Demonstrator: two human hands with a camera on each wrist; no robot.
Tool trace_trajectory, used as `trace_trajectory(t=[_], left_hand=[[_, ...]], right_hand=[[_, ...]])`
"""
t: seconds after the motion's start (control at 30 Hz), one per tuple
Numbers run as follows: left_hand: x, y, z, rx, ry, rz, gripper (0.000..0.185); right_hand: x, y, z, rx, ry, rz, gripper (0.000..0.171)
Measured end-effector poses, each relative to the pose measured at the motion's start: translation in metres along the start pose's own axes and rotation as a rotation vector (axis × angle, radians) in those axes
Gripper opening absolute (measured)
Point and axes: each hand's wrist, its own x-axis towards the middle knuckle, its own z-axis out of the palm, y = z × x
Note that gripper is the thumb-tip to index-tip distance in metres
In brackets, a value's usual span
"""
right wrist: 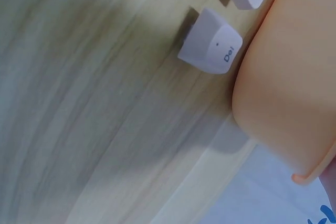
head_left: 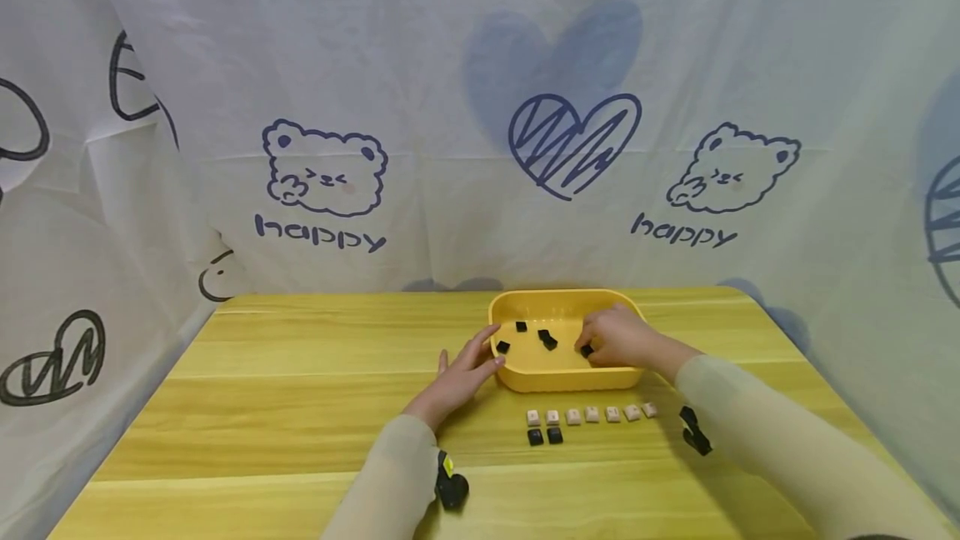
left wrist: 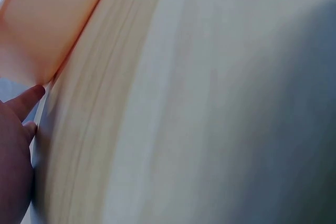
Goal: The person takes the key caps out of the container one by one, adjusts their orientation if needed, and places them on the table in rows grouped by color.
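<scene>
My left hand (head_left: 459, 380), fingers spread, touches the left side of a yellow, round-cornered plastic tray (head_left: 570, 381) holding loose square black keycaps (head_left: 521, 327). Nearer me, on the striped wooden table (head_left: 300, 407), seven white keycaps (head_left: 573, 417) line up above two black ones (head_left: 535, 437). Inside the tray's right end, my right hand (head_left: 617, 337) pinches another black keycap (head_left: 587, 352).

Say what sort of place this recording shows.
Most likely an indoor tabletop set up for filming: a printed cloth hangs behind a wood-grain table, where a row of pale keycaps lies in front of a yellow tray.
</scene>
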Motion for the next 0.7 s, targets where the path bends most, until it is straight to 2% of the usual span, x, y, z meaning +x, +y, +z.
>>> trace_trajectory(t=[0.2,0.5,0.7], left_hand=[[0.001,-0.001,0.0,0.005,-0.005,-0.005,0.062],[0.001,-0.003,0.002,0.002,0.006,0.011,0.064],[0.0,-0.003,0.003,0.004,0.008,0.019,0.064]], right_hand=[[-0.005,-0.002,-0.004,0.054,0.013,0.023,0.022],[-0.021,-0.017,-0.016,0.156,0.138,-0.022,0.017],[-0.034,-0.025,-0.023,0.189,0.176,0.031,0.017]])
